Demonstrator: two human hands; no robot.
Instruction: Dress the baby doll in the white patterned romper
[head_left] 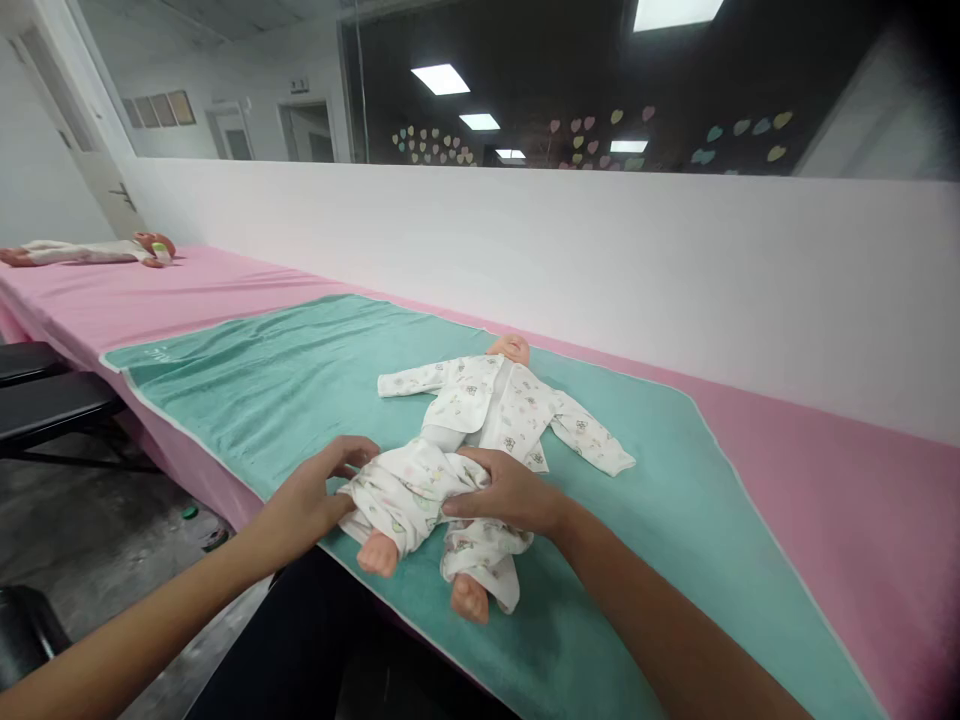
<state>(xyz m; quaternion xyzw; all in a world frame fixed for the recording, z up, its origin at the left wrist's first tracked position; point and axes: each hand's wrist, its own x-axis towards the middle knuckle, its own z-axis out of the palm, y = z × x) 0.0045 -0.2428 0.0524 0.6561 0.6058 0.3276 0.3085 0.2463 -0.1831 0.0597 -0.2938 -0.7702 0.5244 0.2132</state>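
Observation:
A baby doll (513, 347) lies on its back on a green towel (262, 370), its feet toward me. It wears a white printed jacket (517, 405), which lies open at the front with both sleeves spread out. White printed baby pants (409, 485) cover its legs, bunched and creased, and both bare feet stick out. My left hand (330, 490) is closed on the outer edge of the pants at the left, thumb below and fingers above. Across the other leg, my right hand (510, 490) grips the pants, thumb at the middle and fingertips partly hidden in the folds.
The towel lies over a pink sheet (817, 470) on a long table against a white wall (600, 260). A second doll (90, 252) lies at the far left end. Black stools (56, 405) stand beside the table at left. A window (525, 90) runs above the wall.

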